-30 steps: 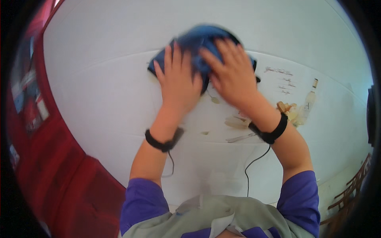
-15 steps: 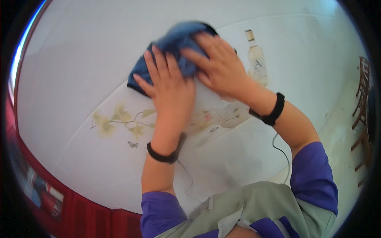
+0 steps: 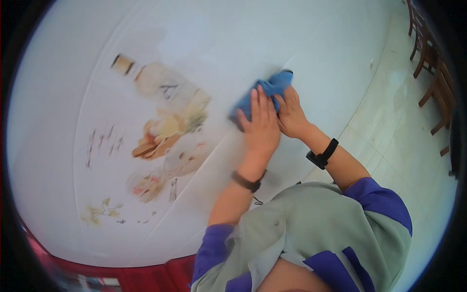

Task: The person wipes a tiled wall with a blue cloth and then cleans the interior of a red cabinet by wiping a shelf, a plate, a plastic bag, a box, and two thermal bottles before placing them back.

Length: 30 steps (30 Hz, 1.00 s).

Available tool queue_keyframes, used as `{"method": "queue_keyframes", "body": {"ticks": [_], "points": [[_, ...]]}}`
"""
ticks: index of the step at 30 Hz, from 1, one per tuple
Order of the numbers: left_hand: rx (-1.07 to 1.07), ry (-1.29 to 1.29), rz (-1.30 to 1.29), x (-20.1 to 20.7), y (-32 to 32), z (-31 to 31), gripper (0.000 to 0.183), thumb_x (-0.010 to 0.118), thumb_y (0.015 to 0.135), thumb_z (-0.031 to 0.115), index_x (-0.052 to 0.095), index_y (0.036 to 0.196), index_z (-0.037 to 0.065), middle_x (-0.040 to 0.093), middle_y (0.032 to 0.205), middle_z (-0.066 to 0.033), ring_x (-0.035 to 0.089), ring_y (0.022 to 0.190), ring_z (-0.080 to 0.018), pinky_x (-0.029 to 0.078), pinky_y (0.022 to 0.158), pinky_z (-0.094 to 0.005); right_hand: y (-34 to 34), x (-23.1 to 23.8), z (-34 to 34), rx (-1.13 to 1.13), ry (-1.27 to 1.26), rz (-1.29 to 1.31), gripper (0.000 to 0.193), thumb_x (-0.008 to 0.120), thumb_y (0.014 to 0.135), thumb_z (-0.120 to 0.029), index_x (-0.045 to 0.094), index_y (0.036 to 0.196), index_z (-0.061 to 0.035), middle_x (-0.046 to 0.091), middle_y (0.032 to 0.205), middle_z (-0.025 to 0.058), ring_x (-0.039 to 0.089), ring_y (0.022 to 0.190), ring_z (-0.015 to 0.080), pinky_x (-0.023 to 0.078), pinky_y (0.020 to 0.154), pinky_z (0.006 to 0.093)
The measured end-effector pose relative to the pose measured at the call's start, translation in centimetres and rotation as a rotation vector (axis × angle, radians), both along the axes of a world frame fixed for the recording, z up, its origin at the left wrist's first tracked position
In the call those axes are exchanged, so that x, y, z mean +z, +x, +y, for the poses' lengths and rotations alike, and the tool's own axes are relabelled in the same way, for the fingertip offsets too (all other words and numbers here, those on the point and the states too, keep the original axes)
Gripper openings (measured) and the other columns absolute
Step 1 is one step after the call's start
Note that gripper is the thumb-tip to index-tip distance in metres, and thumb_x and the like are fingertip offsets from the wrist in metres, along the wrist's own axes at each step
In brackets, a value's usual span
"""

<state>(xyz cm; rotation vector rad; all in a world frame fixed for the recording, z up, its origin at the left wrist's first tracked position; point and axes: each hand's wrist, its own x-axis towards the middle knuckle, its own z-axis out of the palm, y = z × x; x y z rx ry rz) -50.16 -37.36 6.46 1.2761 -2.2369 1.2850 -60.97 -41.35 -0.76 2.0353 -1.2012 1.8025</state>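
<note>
A bunched blue cloth [image 3: 260, 97] with a dark edge lies on the white tabletop [image 3: 214, 48], right of the middle. My left hand [image 3: 261, 117] presses on its near side with the fingers stretched out flat. Beside it, my right hand [image 3: 293, 117] is closed on the cloth's right part, its fingers partly hidden in the folds. Left of the cloth, the tabletop carries a printed picture of a bottle [image 3: 170, 90], food and bowls [image 3: 185, 155].
A pale tiled floor [image 3: 377, 126] begins beyond the table's right edge. Several brown wooden chairs [image 3: 440, 87] stand along the far right. Red panels [image 3: 151, 276] run below the table's near left edge. A short dark cord [image 3: 258, 200] shows near my body.
Both hands and the cloth have moved right across the tabletop, and my view has turned that way. The cloth is more bunched, and my right hand has closed on it.
</note>
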Motion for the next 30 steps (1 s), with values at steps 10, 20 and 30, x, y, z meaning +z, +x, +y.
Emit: {"method": "queue_keyframes", "body": {"ticks": [10, 20, 30], "points": [[-0.223, 0.267, -0.262, -7.9, -5.0, -3.5, 0.037, 0.045, 0.087, 0.022, 0.055, 0.120, 0.007, 0.038, 0.144, -0.0062, 0.029, 0.136, -0.0164, 0.021, 0.107, -0.0450, -2.1, -10.0, 3.0, 0.083, 0.568, -0.301, 0.070, 0.056, 0.079, -0.010, 0.019, 0.135, 0.0108, 0.026, 0.135, 0.0363, 0.026, 0.124, 0.0533, 0.021, 0.104, 0.0588], [-0.133, -0.300, 0.357, 7.3, -8.3, -6.3, 0.042, 0.055, 0.080, 0.027, 0.056, 0.119, 0.010, 0.043, 0.139, -0.0142, 0.034, 0.132, -0.0320, -0.004, 0.108, -0.0534, -8.6, 7.0, -3.4, 0.181, -0.060, -0.123, 0.051, 0.051, 0.080, -0.006, 0.046, 0.131, -0.0110, 0.036, 0.138, 0.0232, 0.034, 0.128, 0.0388, 0.028, 0.103, 0.0500], [-0.329, 0.455, -0.118, -9.2, -18.8, -11.4, 0.042, 0.046, 0.086, 0.018, 0.053, 0.125, 0.005, 0.039, 0.143, -0.0107, 0.029, 0.136, -0.0218, 0.019, 0.109, -0.0485, -14.1, -13.5, -5.9, -0.113, 0.531, -0.399, 0.066, 0.059, 0.080, -0.017, 0.032, 0.136, 0.0032, 0.033, 0.138, 0.0270, 0.028, 0.130, 0.0427, 0.025, 0.107, 0.0492]]}}
